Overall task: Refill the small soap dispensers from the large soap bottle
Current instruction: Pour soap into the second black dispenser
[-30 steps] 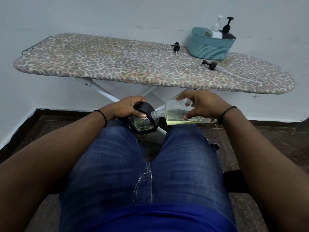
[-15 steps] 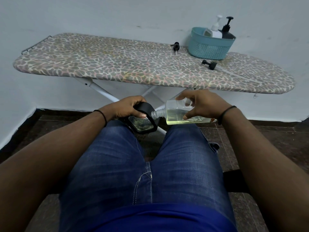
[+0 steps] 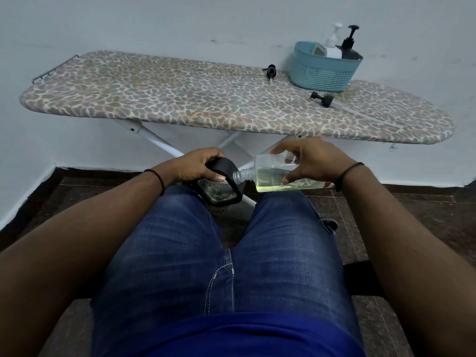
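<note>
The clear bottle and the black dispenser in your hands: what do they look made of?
Clear bottle: likely transparent plastic, glossy; yellowish liquid shows through, and the neck is threaded. Black dispenser: a matte black shell, probably plastic, around a clear shiny window. Plastic or glass cannot be told.

Dim, flat indoor light, bluish cast, wide-angle view.
Wall [image 3: 154,21] evenly lit, no hard shadows; soft shadow under ironing board [image 3: 206,104] on wall + floor. Floor [image 3: 425,215] v. dark, low detail. Slight sheen on clear bottle [image 3: 278,176], no strong glare. Fisheye bend: board edge curves, forearms balloon at bottom corners. Center fairly sharp, edges soft; jeans [image 3: 231,253] look smeary/noisy.
</note>
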